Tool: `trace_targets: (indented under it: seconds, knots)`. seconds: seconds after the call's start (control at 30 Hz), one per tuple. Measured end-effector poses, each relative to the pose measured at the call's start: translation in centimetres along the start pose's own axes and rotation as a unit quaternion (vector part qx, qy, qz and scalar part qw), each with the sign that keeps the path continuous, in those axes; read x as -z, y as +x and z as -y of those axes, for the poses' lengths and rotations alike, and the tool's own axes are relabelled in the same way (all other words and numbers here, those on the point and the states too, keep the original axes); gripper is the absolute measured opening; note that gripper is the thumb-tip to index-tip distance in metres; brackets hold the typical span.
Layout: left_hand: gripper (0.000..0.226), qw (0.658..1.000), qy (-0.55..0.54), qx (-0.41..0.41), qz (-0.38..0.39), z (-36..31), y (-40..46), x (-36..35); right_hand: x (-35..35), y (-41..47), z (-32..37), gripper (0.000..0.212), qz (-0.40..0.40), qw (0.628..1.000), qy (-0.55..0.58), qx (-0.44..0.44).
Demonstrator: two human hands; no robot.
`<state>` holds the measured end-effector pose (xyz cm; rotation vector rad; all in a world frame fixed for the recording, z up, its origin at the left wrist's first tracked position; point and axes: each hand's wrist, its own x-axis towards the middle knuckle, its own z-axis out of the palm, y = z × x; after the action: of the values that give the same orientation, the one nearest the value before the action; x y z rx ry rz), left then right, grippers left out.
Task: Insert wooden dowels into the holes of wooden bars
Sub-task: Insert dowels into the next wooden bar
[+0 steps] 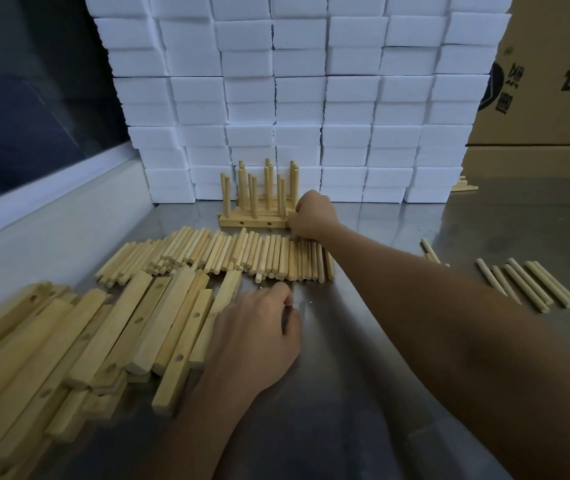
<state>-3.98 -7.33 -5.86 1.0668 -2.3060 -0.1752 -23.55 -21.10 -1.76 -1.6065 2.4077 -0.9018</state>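
My right hand [311, 216] reaches across to the far end of the finished bars [254, 220], fingers curled round the end of the front bar where the upright dowels [266, 185] stand in their holes. My left hand [256, 337] rests low on the worktop [398, 375] beside the heap of blank bars [86, 341], fingers curled under; I cannot tell whether it pinches anything.

The loose dowels [242, 254] lie in a row just under my right forearm, and that is my first worry: if I drag the arm back low, I will sweep them and send them rolling over the smooth metal. The second is the assembled bars themselves. They stand close against the white foam blocks [294, 98], and I am holding only one end, so a careless tug could tip the bar and knock its neighbours' dowels askew. A few spare dowels [533, 285] lie well apart to the right, near enough to my elbow to be scattered too.
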Motion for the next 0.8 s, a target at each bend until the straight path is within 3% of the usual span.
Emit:
trace_targets:
  seconds: [0.4,0.63,0.8]
  knots:
    - [0.008,0.999,0.033,-0.007,-0.001,-0.4,-0.1,0.3,5.3,-11.7,-4.0,0.016,-0.106,0.990,0.060,0.076]
    - [0.012,0.997,0.073,-0.007,-0.008,-0.9,-0.5,0.7,7.4,-19.4,-7.9,0.008,-0.145,0.968,-0.063,0.194]
    - [0.022,0.988,0.147,0.022,-0.034,-1.3,-0.3,1.5,7.4,-19.7,-8.6,0.011,-0.163,0.969,-0.036,0.182]
